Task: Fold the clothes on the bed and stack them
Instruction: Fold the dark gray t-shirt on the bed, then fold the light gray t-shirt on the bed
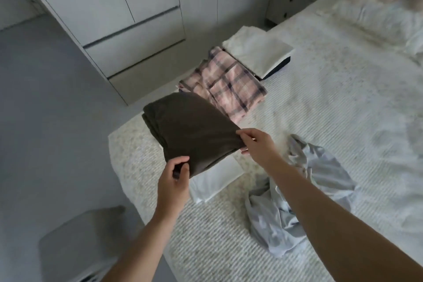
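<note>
**Brown Cloth Goes On The Pile**

While both hands hold it, the folded brown cloth (192, 130) hangs just over a folded white cloth (215, 181) on the bed (320, 121). The left hand (175, 181) pinches the near corner, fingers (180, 167) curled round it. The right hand (256, 142) pinches the side corner. Two grips keep the folds flat, likely so it lands neatly. Past the fingers lie a pink checked cloth (226, 84) and a white pile (258, 52). Right of the fingers, a crumpled grey cloth (297, 194) waits for folding.
</note>
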